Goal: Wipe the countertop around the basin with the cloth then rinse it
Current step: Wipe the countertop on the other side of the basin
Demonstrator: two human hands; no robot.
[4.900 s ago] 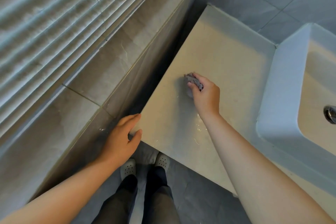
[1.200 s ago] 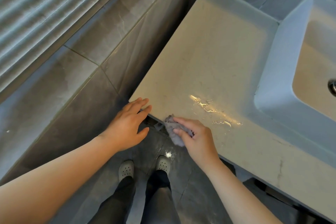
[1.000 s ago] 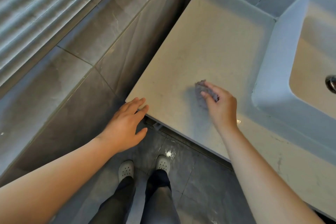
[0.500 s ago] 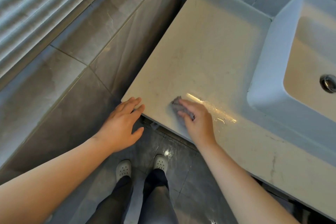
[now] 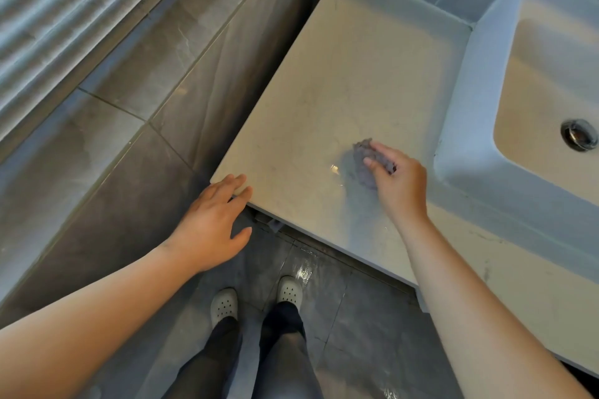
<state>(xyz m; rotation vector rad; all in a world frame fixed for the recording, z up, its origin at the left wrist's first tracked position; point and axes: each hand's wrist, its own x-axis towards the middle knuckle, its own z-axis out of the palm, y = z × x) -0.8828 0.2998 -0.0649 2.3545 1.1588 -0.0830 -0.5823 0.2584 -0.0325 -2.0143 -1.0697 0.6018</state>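
A: Cloth of crumpled grey fabric [image 5: 363, 162], where is it?
B: On the flat beige stone countertop [image 5: 340, 74], near the white rectangular ceramic basin [image 5: 466, 126], bunched under the right hand [image 5: 400, 186], whose curled fingers pinch it.
A: And the left hand [image 5: 214, 220]?
B: Fingers straight, tips resting on the countertop's front corner, holding nothing. A wet glint, I think, lies just beside the cloth.

Small grey-purple cloth [image 5: 362, 161], crumpled into a wad, sits on the beige stone table [image 5: 324, 90] at centre right of the frame, gripped by the right hand [image 5: 400, 181], near the white rectangular basin [image 5: 460, 107] at the right edge.
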